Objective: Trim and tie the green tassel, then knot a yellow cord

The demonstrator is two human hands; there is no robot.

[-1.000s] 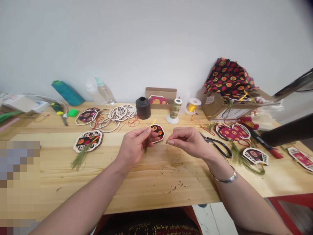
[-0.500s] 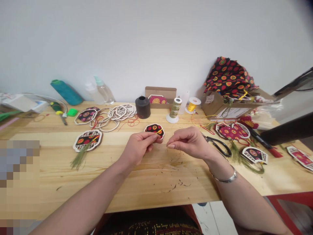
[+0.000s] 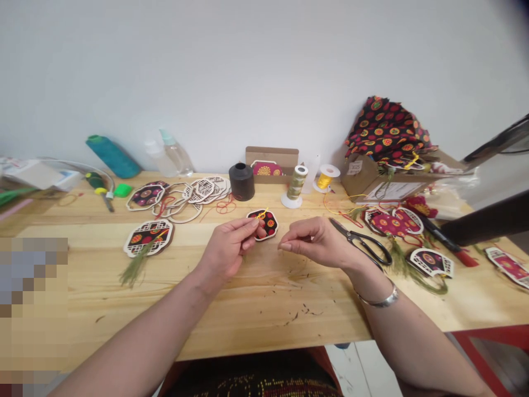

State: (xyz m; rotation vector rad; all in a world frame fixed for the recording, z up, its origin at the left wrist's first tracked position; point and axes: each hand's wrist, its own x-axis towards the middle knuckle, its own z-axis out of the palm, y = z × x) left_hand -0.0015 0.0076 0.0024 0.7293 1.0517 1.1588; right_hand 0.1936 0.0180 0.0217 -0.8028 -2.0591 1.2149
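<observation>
On a wooden counter [image 3: 185, 314], from left: a teal thread cone [image 3: 113, 157], a tasselled ornament [image 3: 149, 238] and pale cut-out frames [image 3: 206, 189]. Next comes the person's left hand [image 3: 227, 245], its fingers clamped on a small black, floral ornament [image 3: 270, 223] near a yellow cord [image 3: 260, 214]. This ornament sits between the hands, tilted. The right hand [image 3: 316, 242] has thumb and fingertips together; whether they pinch a thread, I cannot tell. Black-handled scissors [image 3: 369, 246] lie just beside it, beyond them a cardboard box [image 3: 359, 181] topped with patterned fabric [image 3: 386, 129].
</observation>
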